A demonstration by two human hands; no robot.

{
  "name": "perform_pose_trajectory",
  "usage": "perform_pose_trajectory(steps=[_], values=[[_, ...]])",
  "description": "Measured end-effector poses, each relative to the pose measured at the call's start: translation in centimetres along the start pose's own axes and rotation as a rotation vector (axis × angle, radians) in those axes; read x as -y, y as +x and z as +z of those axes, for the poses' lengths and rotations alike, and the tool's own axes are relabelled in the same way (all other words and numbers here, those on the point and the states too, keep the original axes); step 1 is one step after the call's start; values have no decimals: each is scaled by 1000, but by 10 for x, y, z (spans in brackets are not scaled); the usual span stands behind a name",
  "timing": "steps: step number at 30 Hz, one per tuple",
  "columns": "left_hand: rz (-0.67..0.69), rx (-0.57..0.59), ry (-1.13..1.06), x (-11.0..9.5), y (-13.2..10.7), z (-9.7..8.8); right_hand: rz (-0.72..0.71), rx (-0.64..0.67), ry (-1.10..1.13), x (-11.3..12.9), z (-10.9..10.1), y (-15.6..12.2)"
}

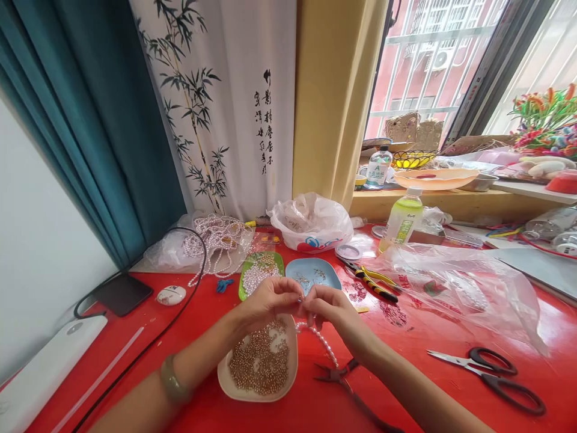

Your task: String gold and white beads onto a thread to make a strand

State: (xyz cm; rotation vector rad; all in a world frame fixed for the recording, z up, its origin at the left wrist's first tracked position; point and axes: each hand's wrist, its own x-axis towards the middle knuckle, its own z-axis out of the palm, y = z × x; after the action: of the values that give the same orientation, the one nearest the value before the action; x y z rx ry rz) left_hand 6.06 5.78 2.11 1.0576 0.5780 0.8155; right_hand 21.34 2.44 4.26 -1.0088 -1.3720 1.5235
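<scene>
My left hand [277,300] and my right hand [325,305] meet fingertip to fingertip over the red table, both pinched closed. A string of pearly beads [321,338] hangs from below the right fingers and curves down to the table. What the left fingertips pinch is too small to make out. Under my left wrist stands a cream tray [225,385] full of small gold beads [259,364]. Pliers with dark handles [336,374] lie opened below my right hand. Just beyond the hands are a green tray [280,264] of white and gold beads and a blue tray [334,278] with small metal pieces.
Scissors [478,367] lie at the right. Yellow-and-black pliers [369,281] and a drink bottle [403,221] stand farther back, beside a clear plastic bag [469,294]. Pearl strands [216,237], a phone [124,293] and a black cable [192,307] occupy the left.
</scene>
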Motion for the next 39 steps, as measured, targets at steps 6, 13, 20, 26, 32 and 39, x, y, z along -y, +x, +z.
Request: perform_pose_trajectory(steps=[6,13,20,26,32,39], values=[[31,-46,-16,-2,2,-3,-11,-9,-37,-2,-1,2],[73,-59,98,-8,2,1,-20,7,-91,-2,-3,4],[178,-126,175,-19,-1,11,-51,-13,-116,5,-4,2],[212,-189,154,-22,0,13,-72,19,-174,10,-5,0],[124,-68,150,-20,-3,21,-114,1,-89,22,-10,-6],[69,41,185,-13,-6,27,-156,0,-8,29,-17,-11]])
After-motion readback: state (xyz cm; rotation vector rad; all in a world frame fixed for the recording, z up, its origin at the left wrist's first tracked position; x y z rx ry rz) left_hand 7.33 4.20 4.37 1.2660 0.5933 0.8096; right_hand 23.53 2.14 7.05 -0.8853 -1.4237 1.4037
